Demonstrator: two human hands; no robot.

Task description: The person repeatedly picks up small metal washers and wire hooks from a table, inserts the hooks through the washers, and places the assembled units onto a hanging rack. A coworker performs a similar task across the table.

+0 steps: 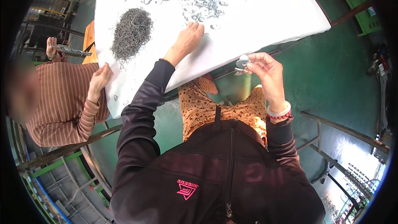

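My right hand (267, 72), wearing a pale bangle and a red bead bracelet, is raised off the table's near edge. Its thumb and fingers pinch a rounded silvery metal piece (242, 62) with a narrower part hanging below it. My left hand (188, 39) rests at the white tabletop with its fingers bent and drawn together. Whatever those fingers hold, if anything, is hidden. Just beyond them lies a spread heap of small rounded metal pieces (203, 8). To their left sits a dark mound of thin bent wire hooks (132, 33).
A white-covered table (248, 25) spans the top. At left another person in a striped top (62, 99) has one hand (99, 79) at the table's edge and a linked metal strip (72, 50) in the other. Metal frame bars (344, 128) stand right, on green floor.
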